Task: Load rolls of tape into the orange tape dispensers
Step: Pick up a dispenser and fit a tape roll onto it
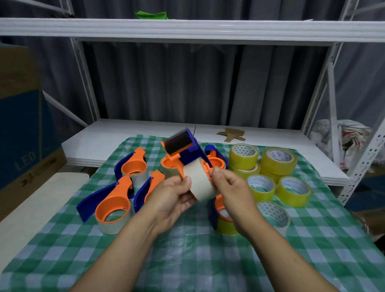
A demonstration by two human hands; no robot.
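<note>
Two hands hold one orange-and-blue plastic tape dispenser raised above green-and-white checked cloth. On its hub sits pale cream tape roll, between both hands. Left hand grips roll from left, thumb against it. Right hand pinches roll's right rim with fingertips. To right stand yellow translucent tape rolls; to left lie other loaded dispensers.
</note>
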